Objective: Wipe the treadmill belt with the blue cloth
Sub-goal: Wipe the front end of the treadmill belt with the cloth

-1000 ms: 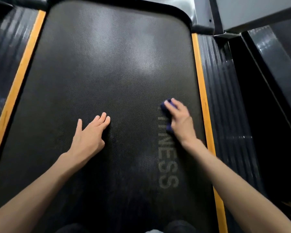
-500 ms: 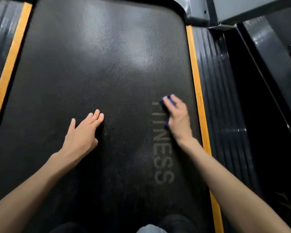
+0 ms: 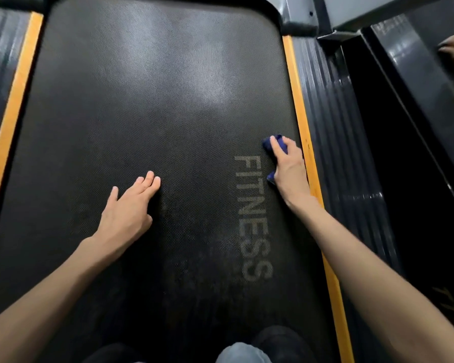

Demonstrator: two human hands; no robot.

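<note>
In the head view, a crumpled dark-blue cloth (image 3: 276, 144) is gripped under the right hand (image 3: 288, 166) and pressed onto the black textured treadmill belt (image 3: 155, 100). It lies at the belt's right edge, just beside the orange side strip (image 3: 303, 142) and near the top of the grey FITNESS lettering (image 3: 249, 213). The left hand (image 3: 127, 208) is laid flat on the belt, fingers straight and together, nothing held, well apart from the right.

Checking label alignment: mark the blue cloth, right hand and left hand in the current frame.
blue cloth (image 3: 268, 148), head view, bunched fold beside the index finger.
right hand (image 3: 290, 167), head view, back of the hand.
left hand (image 3: 127, 209), head view, back of the hand.
</note>
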